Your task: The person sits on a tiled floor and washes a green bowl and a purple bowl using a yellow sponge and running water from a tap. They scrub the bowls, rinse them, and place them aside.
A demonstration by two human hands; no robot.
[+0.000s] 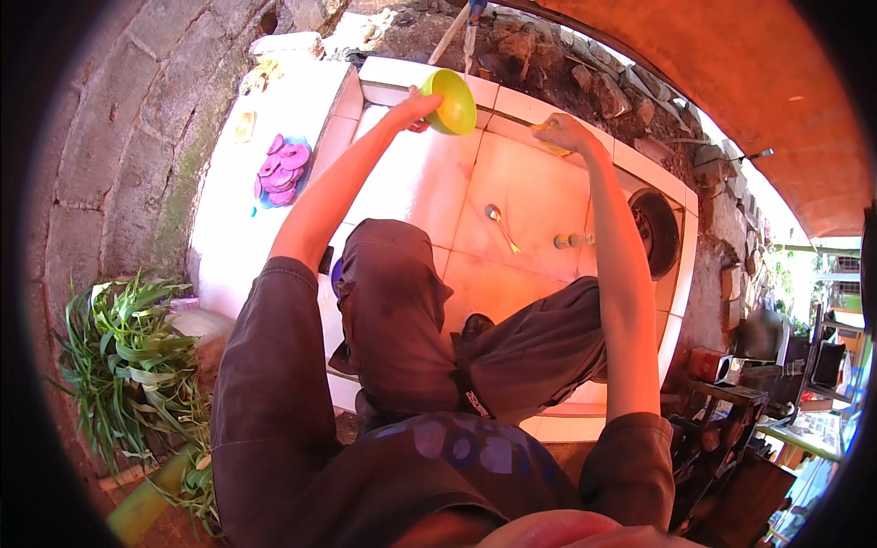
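Note:
My left hand (416,111) grips a yellow-green bowl (464,102) by its side, tilted so that its inside shows, above the far edge of a white-tiled basin (539,192). My right hand (566,133) is closed around a small yellow thing, perhaps a sponge (550,146), mostly covered by my fingers, at the basin's far rim. A metal spoon (494,214) lies on the basin floor between my arms. Beside my right forearm is a small greenish item, maybe a glass (567,240), partly hidden by the arm. The bowl and the yellow thing are apart.
A blue tap (477,7) stands beyond the far rim. Dark round pan (654,228) leans at the basin's right wall. On the left ledge, purple-pink pieces (281,170) lie on a blue plate. Long green leaves (128,365) are heaped at lower left, near a block wall (110,146).

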